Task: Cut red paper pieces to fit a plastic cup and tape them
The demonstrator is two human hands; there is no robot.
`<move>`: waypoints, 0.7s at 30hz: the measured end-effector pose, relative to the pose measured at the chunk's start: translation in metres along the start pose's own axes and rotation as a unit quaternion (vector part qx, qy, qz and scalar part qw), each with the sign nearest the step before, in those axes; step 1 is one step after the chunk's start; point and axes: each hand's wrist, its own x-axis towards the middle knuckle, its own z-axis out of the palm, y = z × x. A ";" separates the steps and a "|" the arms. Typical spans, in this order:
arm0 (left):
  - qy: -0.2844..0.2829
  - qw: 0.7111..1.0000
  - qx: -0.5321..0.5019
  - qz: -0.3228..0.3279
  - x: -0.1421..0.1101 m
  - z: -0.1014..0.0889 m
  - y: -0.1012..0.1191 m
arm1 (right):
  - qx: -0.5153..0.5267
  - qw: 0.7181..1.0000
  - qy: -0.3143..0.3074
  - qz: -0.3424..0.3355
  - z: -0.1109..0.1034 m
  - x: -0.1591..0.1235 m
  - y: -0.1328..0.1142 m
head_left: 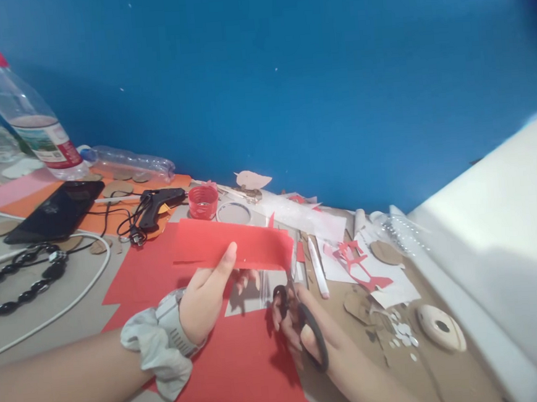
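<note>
Your left fingers (pixel 229 257) pinch the red paper (pixel 235 244), right fingers (pixel 286 328) curl through the scissors (pixel 314 326); hold paper taut, grip clear of the cut.

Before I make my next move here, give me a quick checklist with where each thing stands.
1. Paper held: ok. The left hand grips the red paper strip, thumb on top.
2. Scissors held: ok. The right hand has the scissors by the handles.
3. Thumb clear of blades: ok. It presses near the strip's middle; the blades are at its right end.
4. Layers lined up: not ok. Edges look stepped at the strip's left end.
5. Blades on the intended line: cannot tell. No marked line shows on the strip.
6. Glue gun out of the way: ok. The glue gun lies beyond the strip, to the left.
</note>
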 end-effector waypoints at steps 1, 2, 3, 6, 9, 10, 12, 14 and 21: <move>0.007 1.000 0.008 -0.001 0.000 0.000 -0.001 | 0.000 1.000 0.005 -0.006 -0.001 0.000 0.000; 0.021 1.000 0.023 -0.004 0.000 -0.001 -0.002 | -0.006 1.000 0.009 -0.013 -0.002 0.000 -0.001; 0.037 0.998 0.041 -0.009 -0.001 -0.001 -0.003 | -0.016 1.000 0.010 -0.021 -0.003 0.001 -0.002; 0.057 0.993 0.091 -0.044 -0.002 -0.001 -0.005 | -0.044 0.997 0.029 -0.053 -0.003 0.002 -0.005; 0.020 0.990 0.117 -0.072 -0.004 -0.001 -0.007 | -0.032 0.990 0.117 -0.073 0.001 0.006 -0.008; 0.011 0.990 0.123 -0.068 -0.006 -0.001 -0.007 | -0.023 0.985 0.156 -0.071 0.002 0.008 -0.009; -0.012 0.991 0.125 -0.042 -0.007 -0.001 -0.006 | -0.006 0.972 0.228 -0.062 0.004 0.010 -0.012; -0.046 0.990 0.127 -0.032 -0.008 0.000 -0.004 | 0.003 0.959 0.279 -0.053 0.004 0.012 -0.016; -0.103 0.969 0.219 -0.056 -0.011 0.004 -0.005 | 0.035 0.954 0.289 -0.070 -0.008 0.011 -0.008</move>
